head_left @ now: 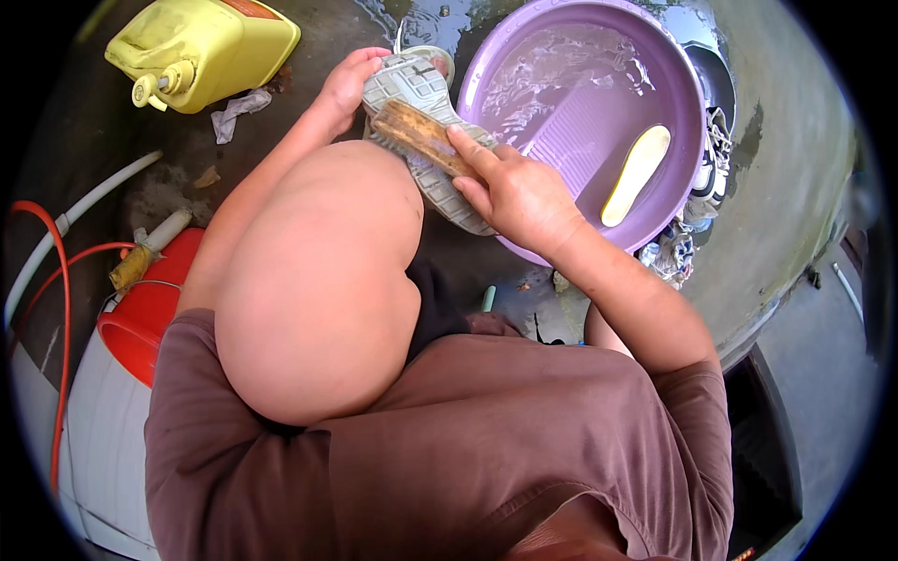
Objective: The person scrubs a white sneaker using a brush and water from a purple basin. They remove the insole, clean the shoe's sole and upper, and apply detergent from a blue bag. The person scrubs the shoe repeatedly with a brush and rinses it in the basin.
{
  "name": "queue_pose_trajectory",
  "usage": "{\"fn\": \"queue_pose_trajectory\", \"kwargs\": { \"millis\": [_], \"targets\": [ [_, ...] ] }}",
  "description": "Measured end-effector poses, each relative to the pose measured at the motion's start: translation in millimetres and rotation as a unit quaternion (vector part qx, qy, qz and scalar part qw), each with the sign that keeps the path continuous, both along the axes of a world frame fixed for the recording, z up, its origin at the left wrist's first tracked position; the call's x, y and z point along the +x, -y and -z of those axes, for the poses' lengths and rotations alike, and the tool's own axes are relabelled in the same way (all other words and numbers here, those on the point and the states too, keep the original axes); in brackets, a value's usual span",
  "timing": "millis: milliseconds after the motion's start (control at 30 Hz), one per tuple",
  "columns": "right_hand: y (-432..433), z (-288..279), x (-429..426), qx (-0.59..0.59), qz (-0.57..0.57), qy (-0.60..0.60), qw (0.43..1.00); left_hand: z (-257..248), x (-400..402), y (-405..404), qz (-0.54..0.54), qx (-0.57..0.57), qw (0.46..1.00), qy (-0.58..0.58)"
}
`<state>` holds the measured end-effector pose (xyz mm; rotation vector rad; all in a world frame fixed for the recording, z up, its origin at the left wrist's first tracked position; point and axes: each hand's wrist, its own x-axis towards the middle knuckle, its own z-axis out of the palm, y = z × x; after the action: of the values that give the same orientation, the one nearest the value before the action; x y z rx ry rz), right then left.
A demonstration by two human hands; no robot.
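A shoe with a pale, treaded sole is turned sole upward in front of my knee. My left hand grips it by one end, its fingers partly hidden behind the sole. In my right hand is a wooden scrubbing brush, bristles against the tread and the index finger laid along its back. Just right of the shoe stands a purple plastic basin with water and a ribbed washboard surface inside. A pale yellow insole lies in the basin.
A yellow jerrycan lies at the upper left near a crumpled cloth. Left are a red bucket, a white pipe and an orange hose. Beyond the basin's right rim sit a laced shoe and wet fabric.
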<state>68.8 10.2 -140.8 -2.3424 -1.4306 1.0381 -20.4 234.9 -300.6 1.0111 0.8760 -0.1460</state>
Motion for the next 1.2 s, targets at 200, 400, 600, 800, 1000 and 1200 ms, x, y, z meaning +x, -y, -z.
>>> {"fn": "queue_pose_trajectory", "kwargs": {
  "millis": [200,400,600,800,1000,1200],
  "targets": [
    [81.6,-47.4,-5.1,-0.022,-0.008,-0.005,1.000,6.7,-0.2,-5.8,0.036,0.009,0.999,-0.012],
    [-0.5,-9.2,-5.9,-0.004,-0.003,-0.001,1.000,7.4,6.5,-8.3,0.057,0.012,0.997,-0.041],
    [68.2,-18.7,-15.3,-0.008,0.067,-0.048,0.997,4.9,-2.6,-7.4,0.050,0.014,0.999,-0.004],
    [97.6,-1.2,-18.5,0.020,0.157,-0.088,0.983,5.4,-5.4,-9.8,0.045,0.005,0.999,0.003],
    [18.7,6.3,5.4,-0.002,0.154,-0.110,0.982,11.4,-27.3,-14.7,-0.005,0.007,0.999,0.037],
    [91.0,-14.4,0.0,0.016,0.151,-0.138,0.979,8.7,-33.6,-18.4,-0.004,0.018,0.999,0.041]
  ]
}}
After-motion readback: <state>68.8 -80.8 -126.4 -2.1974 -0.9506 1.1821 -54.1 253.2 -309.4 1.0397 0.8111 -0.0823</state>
